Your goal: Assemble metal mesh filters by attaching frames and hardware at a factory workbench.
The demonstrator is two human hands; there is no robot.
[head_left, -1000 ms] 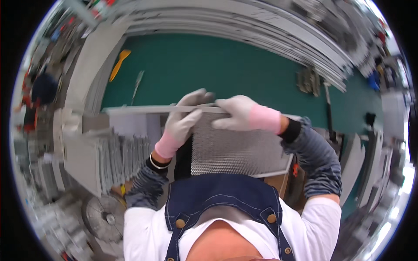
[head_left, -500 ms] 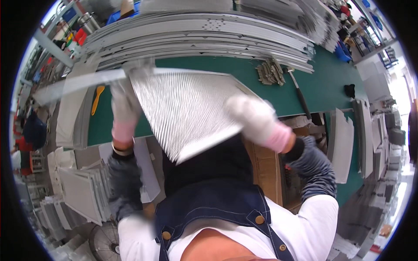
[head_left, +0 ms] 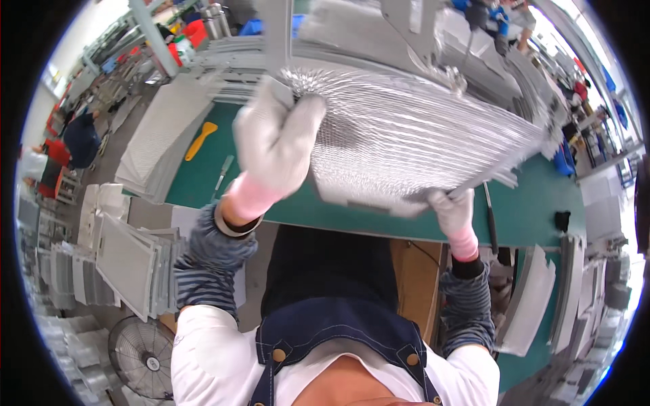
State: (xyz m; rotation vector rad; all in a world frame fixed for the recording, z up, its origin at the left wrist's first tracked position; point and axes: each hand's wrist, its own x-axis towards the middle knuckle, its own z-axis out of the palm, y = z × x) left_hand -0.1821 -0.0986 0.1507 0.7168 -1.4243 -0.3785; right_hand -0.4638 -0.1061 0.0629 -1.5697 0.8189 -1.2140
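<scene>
A silvery panel with a fine ribbed, mesh-like face is held up, tilted, above the green table. My left hand, in a white glove with a pink cuff, is closed at the panel's left end, thumb toward its face. A pale grey metal strip rises just beyond that hand; whether it is joined to the panel cannot be made out. At the lower right edge, my gloved right hand grips the panel, its fingers partly hidden. Motion blurs parts of the panel.
On the green table lie a yellow scraper, a small flat-bladed tool and a black-handled tool. Mesh sheets are stacked at the left. A power driver hangs at the far right. A fan stands lower left.
The panel has moved up and to the right, its ribs now running more sideways. My left hand has shifted right; my right hand has moved right and down to the panel's lower edge.
</scene>
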